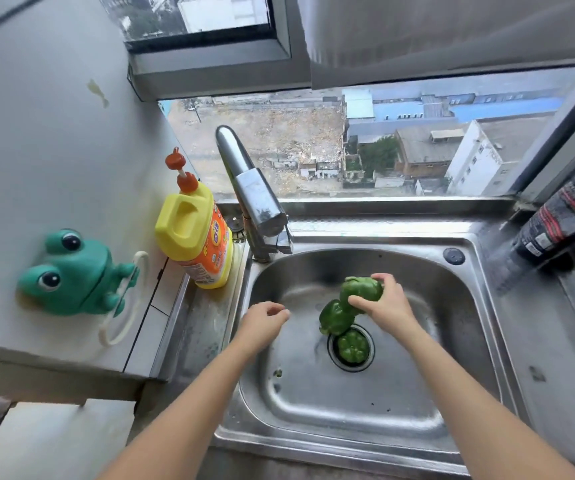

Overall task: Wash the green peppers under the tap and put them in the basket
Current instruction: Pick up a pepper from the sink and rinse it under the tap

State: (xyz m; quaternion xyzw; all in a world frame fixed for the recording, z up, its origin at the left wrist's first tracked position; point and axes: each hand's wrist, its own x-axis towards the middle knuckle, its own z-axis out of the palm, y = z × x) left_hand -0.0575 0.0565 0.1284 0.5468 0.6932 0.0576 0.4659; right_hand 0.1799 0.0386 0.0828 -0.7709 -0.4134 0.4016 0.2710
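The steel sink (365,403) fills the lower middle of the view, and all 3 green peppers are in or over its bowl. The tap (255,202) stands at the back left corner, its spout reaching toward the bowl; no stream of water shows from it, so the washing looks barely begun. No basket is in view, so none of the peppers has been put away yet.

The right hand (388,306) has its fingers closed around the top pepper (362,289), lifted just above the others. The left hand (265,322) hangs over the left side of the bowl, fingers loosely curled and holding nothing.

The second pepper (336,317) lies just beside the drain, touching the held one. The third pepper (352,346) sits in the drain (331,351) opening itself.

Left to do, as I judge it: run the water, rinse all 3, find the basket.
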